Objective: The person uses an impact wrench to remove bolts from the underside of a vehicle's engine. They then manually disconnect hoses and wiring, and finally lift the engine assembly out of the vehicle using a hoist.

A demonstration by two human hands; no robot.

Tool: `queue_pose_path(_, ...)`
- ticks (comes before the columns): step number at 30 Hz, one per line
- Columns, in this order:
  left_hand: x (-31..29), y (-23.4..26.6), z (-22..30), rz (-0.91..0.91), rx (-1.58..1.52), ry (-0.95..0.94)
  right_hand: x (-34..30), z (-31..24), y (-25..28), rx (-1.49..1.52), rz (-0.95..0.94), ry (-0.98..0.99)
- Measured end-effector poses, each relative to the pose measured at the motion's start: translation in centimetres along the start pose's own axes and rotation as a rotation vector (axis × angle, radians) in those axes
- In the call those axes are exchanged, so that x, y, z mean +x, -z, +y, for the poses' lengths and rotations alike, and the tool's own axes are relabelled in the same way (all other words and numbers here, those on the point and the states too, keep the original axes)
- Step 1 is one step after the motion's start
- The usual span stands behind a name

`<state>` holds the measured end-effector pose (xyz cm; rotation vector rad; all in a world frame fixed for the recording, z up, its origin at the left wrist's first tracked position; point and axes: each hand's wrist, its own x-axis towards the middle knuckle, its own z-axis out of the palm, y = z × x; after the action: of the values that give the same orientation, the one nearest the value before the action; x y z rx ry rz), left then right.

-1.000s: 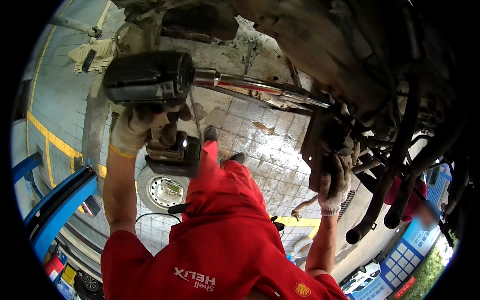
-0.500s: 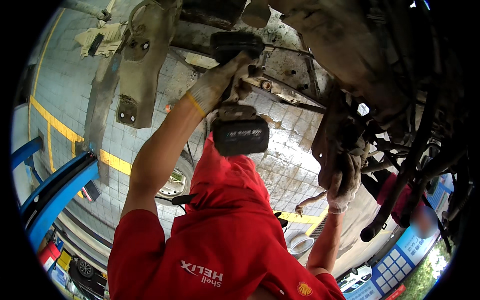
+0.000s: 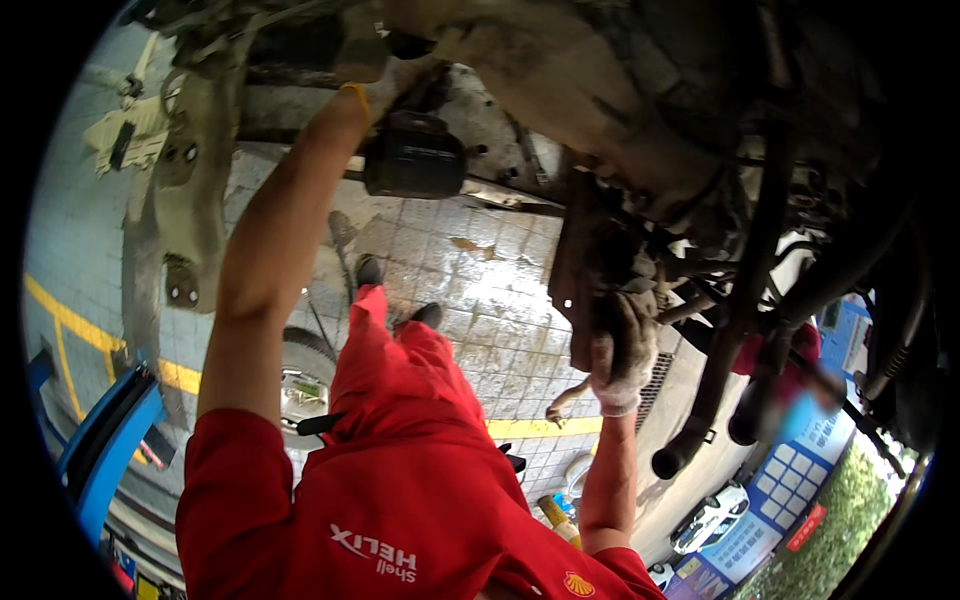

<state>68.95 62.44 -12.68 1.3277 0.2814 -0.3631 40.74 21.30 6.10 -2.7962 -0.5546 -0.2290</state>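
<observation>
Left hand [image 3: 397, 82]: mostly lost in shadow
Power tool [image 3: 415, 160]: front end hidden
Right hand [image 3: 627, 345]: fingertips unclear
Co-worker [image 3: 749, 355]: head blurred

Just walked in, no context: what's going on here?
A person in red is beneath a vehicle's underbody. The left hand is up at a black power tool, its grip hard to make out. The gloved right hand is on a dark metal part under the vehicle.
</observation>
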Motion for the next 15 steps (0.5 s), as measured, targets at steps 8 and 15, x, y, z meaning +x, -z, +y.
queue_pose_path(8,-5.6,-2.8,3.4,0.495,1.137,-0.31,-0.7,0.1,-0.1,0.037,0.004,-0.06)
queue_pose_path(15,-20.3,-11.3,5.0,0.001,0.919,-0.825,-0.9,1.1,-0.5,0.067,0.033,-0.025)
